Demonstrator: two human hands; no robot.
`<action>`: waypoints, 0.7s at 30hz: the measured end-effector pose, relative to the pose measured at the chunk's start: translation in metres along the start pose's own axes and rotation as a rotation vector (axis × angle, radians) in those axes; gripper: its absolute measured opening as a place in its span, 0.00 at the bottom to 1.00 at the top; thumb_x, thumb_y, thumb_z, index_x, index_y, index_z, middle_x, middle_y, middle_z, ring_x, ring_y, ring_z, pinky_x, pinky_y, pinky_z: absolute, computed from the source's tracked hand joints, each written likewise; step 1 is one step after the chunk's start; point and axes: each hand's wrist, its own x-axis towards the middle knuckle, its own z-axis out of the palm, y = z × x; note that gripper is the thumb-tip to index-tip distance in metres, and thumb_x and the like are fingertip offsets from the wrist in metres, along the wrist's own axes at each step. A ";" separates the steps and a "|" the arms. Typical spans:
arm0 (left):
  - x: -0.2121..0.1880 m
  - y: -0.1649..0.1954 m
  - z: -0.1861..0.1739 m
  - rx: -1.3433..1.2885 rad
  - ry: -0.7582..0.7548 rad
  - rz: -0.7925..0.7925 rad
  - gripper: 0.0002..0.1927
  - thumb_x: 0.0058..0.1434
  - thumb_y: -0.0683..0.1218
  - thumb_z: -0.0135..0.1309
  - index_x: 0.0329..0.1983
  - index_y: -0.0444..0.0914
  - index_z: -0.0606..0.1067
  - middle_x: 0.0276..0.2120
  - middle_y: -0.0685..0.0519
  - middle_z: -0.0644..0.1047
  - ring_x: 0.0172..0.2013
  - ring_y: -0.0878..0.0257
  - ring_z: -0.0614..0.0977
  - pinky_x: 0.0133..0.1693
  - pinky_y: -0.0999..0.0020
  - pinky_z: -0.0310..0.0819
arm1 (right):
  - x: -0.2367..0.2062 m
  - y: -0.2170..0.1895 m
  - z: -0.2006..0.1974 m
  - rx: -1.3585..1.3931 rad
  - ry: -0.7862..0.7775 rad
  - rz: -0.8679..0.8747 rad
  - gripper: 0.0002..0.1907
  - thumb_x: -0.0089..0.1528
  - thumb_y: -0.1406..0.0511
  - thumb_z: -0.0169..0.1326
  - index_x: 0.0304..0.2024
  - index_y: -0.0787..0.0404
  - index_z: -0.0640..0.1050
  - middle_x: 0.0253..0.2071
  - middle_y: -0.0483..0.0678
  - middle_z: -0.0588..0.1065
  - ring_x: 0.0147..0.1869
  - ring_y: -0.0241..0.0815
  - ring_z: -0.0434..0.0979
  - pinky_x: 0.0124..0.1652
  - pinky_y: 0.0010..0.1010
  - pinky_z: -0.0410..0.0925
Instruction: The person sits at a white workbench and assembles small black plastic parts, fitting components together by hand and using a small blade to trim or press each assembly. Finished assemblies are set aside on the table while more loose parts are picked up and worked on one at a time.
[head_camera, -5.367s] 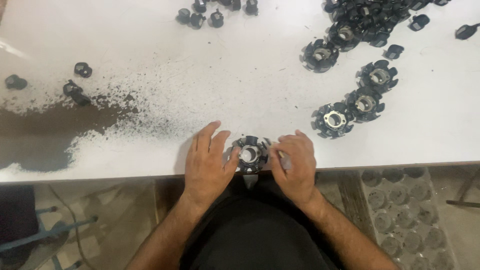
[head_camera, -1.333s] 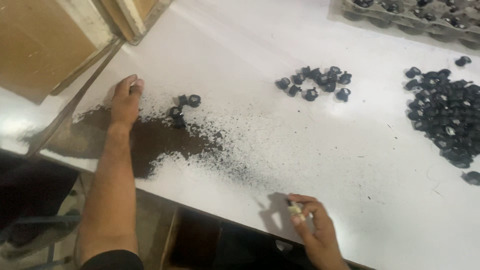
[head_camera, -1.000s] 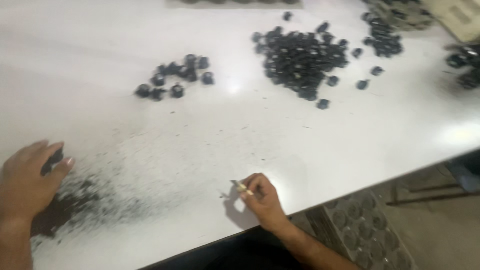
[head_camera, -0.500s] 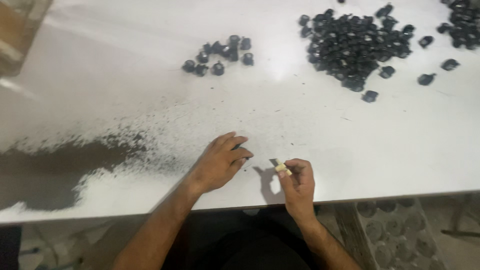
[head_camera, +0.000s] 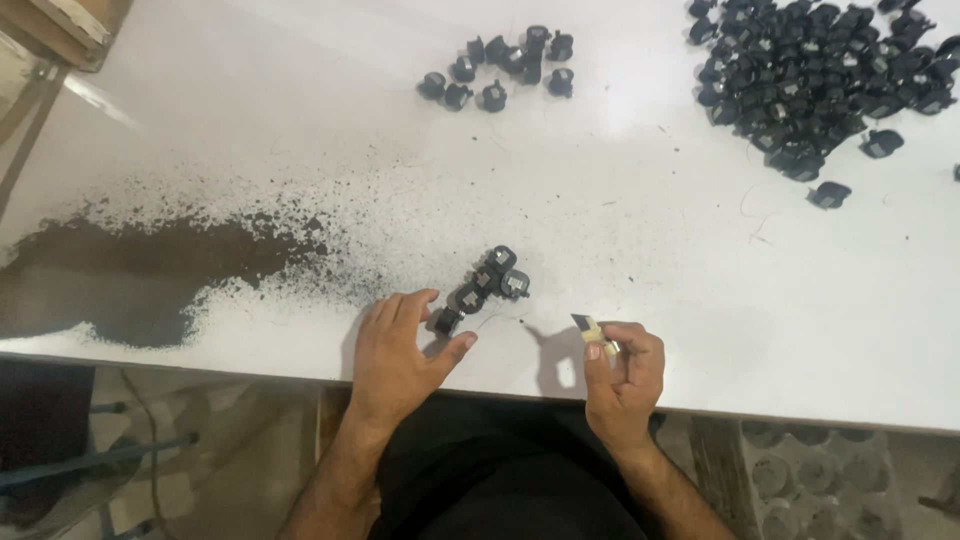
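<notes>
We saw the left hand (head_camera: 398, 352) rest flat on the white bench (head_camera: 620, 250) near its front edge, fingers spread and its grip loose, closed on nothing. Just beyond its fingertips lay a short row of small black parts (head_camera: 482, 286), four or so, strung in a slanted line; the nearest part sat between the index finger and the thumb, touching or almost touching them, and we could not tell which.

The right hand (head_camera: 622, 372) was raised just over the bench edge to the right of that row, its grip pinched on a small blade (head_camera: 586, 327), a pale strip with a dark tip that pointed up and left toward the row, a short way clear of it.

To the left of the hands a wide patch of dark powder (head_camera: 140, 280) spread over the bench, thinning into scattered specks near the row. Far across the bench lay a small cluster of black parts (head_camera: 500, 65), and at the top right a large heap of black parts (head_camera: 820, 75) with a few strays beside it. Below the bench edge at lower right we made out a grey tray (head_camera: 820, 475) with round cups; what they held we could not tell.
</notes>
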 end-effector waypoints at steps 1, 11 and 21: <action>-0.004 0.004 0.001 0.031 0.015 0.040 0.24 0.53 0.53 0.67 0.48 0.37 0.77 0.39 0.49 0.78 0.43 0.52 0.77 0.48 0.52 0.70 | -0.004 -0.003 -0.001 0.023 -0.001 -0.012 0.13 0.69 0.73 0.52 0.55 0.65 0.68 0.51 0.53 0.71 0.52 0.35 0.71 0.53 0.26 0.69; -0.028 0.011 0.020 -0.223 -0.159 0.277 0.16 0.54 0.42 0.62 0.47 0.40 0.77 0.45 0.54 0.81 0.58 0.52 0.76 0.67 0.42 0.50 | 0.003 0.000 0.000 0.051 -0.011 -0.135 0.12 0.69 0.73 0.49 0.55 0.63 0.69 0.52 0.53 0.72 0.52 0.35 0.73 0.50 0.25 0.71; -0.013 0.021 0.026 -0.136 -0.184 0.256 0.18 0.57 0.42 0.60 0.52 0.41 0.77 0.52 0.53 0.77 0.60 0.51 0.73 0.67 0.42 0.52 | 0.016 -0.046 -0.003 -0.533 -0.414 -0.176 0.18 0.53 0.68 0.63 0.47 0.59 0.78 0.52 0.49 0.73 0.67 0.56 0.67 0.69 0.58 0.52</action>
